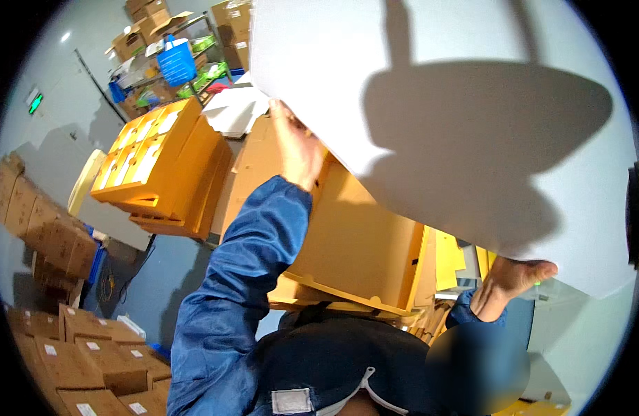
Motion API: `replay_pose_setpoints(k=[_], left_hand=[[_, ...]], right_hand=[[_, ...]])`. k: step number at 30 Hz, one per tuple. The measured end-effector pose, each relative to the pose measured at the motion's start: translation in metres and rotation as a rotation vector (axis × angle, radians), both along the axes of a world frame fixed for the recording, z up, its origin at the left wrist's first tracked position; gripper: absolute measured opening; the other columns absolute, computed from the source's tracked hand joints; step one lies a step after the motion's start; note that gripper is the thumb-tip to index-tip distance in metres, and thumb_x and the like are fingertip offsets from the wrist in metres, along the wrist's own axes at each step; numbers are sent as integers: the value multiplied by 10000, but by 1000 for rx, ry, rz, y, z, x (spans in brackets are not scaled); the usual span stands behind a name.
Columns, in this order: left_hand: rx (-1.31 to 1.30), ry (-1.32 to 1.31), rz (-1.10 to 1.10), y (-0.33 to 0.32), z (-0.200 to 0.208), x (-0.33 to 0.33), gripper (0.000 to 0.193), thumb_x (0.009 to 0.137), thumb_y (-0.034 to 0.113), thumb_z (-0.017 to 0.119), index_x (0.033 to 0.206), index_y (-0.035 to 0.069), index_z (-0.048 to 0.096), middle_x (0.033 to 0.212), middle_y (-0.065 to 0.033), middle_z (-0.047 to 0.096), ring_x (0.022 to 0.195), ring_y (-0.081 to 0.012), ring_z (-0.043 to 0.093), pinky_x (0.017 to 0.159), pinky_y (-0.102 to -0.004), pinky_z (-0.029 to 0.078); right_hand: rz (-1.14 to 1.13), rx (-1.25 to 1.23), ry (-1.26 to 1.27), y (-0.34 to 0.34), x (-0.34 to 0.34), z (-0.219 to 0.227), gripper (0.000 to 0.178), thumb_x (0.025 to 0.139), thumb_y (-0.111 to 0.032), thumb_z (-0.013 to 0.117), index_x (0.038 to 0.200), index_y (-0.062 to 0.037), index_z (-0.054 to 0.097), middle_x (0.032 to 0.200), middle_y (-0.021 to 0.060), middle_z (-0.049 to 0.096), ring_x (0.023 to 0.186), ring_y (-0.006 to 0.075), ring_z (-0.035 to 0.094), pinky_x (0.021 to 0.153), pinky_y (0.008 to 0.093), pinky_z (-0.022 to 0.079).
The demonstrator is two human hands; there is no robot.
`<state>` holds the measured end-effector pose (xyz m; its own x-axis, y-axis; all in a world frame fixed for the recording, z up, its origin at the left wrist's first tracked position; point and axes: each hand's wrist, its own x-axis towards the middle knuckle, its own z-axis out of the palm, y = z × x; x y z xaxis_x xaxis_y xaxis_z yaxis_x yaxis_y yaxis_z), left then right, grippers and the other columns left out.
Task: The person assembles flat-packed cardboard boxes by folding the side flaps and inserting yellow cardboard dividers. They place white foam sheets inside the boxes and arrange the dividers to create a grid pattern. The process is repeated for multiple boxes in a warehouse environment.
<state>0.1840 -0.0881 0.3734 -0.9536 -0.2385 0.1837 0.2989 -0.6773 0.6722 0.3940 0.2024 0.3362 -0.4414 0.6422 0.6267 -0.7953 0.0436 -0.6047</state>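
A large white board (312, 62), flat and stiff-looking, is raised in front of me and tilted, with a dark shadow across it. My left hand (298, 149) grips its left edge, the fingers partly behind it. At the lower edge my right hand (510, 281) is closed on the board, thumb stretched along the rim; most of its fingers are hidden. Below the board lies an open shallow yellow box (354, 246) with a plain tan inside, close against my body. The board covers the box's far right part.
Stacked yellow boxes with white panels (174, 173) stand to the left. White sheets (236, 107) lie beyond my left hand. Brown cartons (104, 353) are piled at lower left. A shelf holds a blue bag (177, 62). Yellow pieces (447, 260) lie near my right hand.
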Motion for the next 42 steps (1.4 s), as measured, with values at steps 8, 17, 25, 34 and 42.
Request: replay_pose_setpoints(k=[8, 17, 25, 34, 42], left_hand=[[133, 156, -221, -11, 17, 11, 859, 857, 731, 286, 1413, 76, 275, 1425, -106, 319, 1275, -269, 346, 1063, -384, 297], [-654, 58, -67, -14, -78, -12, 667, 937, 337, 430, 1449, 43, 118, 1431, -202, 271, 1347, -331, 243, 1072, -442, 292], [-1414, -19, -227, -60, -186, -15, 665, 765, 151, 616, 1347, -9, 336, 1336, -264, 357, 1261, -391, 319, 1050, -409, 264], [-1459, 2, -498, -92, -220, 17, 435, 797, 332, 641, 1080, 6, 593, 922, -160, 656, 847, -282, 621, 784, -360, 473], [-1695, -150, -774, -106, -212, 24, 391, 821, 341, 635, 1011, -1, 651, 955, -183, 668, 898, -302, 640, 791, -379, 486]], right_hand=[[-53, -241, 10, -13, -8, 37, 888, 743, -666, 600, 1388, -125, 317, 1370, 151, 369, 1272, 278, 382, 1060, 447, 364], [-102, -48, -132, 66, -35, -7, 861, 800, -648, 551, 1365, -37, 329, 1351, 151, 401, 1251, 278, 413, 988, 382, 438], [-17, -7, -290, 55, -28, -108, 712, 786, -502, 682, 1224, 14, 460, 1159, 107, 529, 1070, 230, 517, 911, 356, 445], [1, 253, -617, 38, -68, -76, 341, 864, -240, 645, 1057, 24, 549, 910, 49, 577, 796, 144, 515, 708, 301, 434], [171, 178, -757, 35, -119, -65, 331, 868, -233, 631, 1075, 24, 602, 946, 48, 607, 840, 135, 541, 750, 261, 448]])
